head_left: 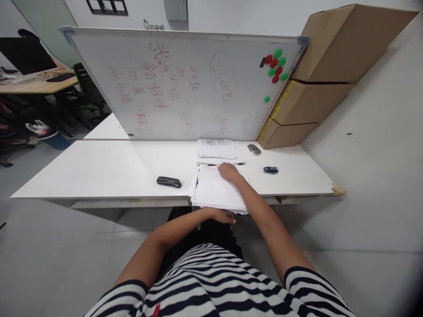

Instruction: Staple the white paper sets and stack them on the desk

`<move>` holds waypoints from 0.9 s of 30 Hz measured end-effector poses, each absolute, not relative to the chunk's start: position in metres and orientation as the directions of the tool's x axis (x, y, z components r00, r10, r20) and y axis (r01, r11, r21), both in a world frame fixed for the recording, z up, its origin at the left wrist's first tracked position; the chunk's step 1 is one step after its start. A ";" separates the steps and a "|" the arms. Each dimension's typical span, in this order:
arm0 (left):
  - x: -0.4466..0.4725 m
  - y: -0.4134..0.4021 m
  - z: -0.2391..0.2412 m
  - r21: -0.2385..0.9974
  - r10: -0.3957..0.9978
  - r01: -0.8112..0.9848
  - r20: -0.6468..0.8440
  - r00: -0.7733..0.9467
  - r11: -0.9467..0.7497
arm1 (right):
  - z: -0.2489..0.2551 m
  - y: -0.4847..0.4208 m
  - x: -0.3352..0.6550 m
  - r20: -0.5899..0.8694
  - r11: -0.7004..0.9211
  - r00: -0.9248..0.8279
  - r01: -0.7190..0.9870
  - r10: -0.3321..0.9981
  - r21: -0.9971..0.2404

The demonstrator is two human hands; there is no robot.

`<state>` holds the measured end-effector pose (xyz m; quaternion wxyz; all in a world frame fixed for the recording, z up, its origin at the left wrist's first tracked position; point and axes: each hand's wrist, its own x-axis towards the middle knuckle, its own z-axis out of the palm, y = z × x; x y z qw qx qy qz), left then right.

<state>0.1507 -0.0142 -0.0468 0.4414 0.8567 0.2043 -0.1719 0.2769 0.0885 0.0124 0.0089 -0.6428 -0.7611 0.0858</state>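
A stack of white paper (218,189) lies at the front edge of the white desk, its near end jutting slightly past the edge. My right hand (228,171) is at the far edge of this stack, fingers curled in and closed on the paper there; the fingertips are partly hidden. Just below the stack's near edge is my left hand (224,215), fingers stretched to the right and slightly apart, holding nothing I can see. A pen (239,164) lies beyond the stack, passing behind my right hand. Farther back sits a second pile of printed sheets (216,149).
A black stapler (168,182) lies left of the paper. To the right are a computer mouse (254,149) and a small dark packet (271,170). A whiteboard (185,83) with writing and magnets stands along the back, beside stacked cardboard boxes (297,103).
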 end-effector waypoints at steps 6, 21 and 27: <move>0.162 -0.004 -0.038 0.757 0.074 0.531 -0.548 0.833 -0.381 | 0.005 0.093 0.281 -0.087 0.157 -0.171 0.976 0.981 -0.151; -0.013 -0.009 0.055 0.817 0.824 0.478 -0.007 0.566 -0.321 | 0.021 0.154 0.268 0.020 0.165 -0.164 0.984 0.986 -0.061; -0.075 0.074 -0.005 0.429 0.913 0.858 0.394 0.103 -0.282 | 0.024 0.194 0.271 -0.124 0.201 -0.200 0.980 0.972 -0.005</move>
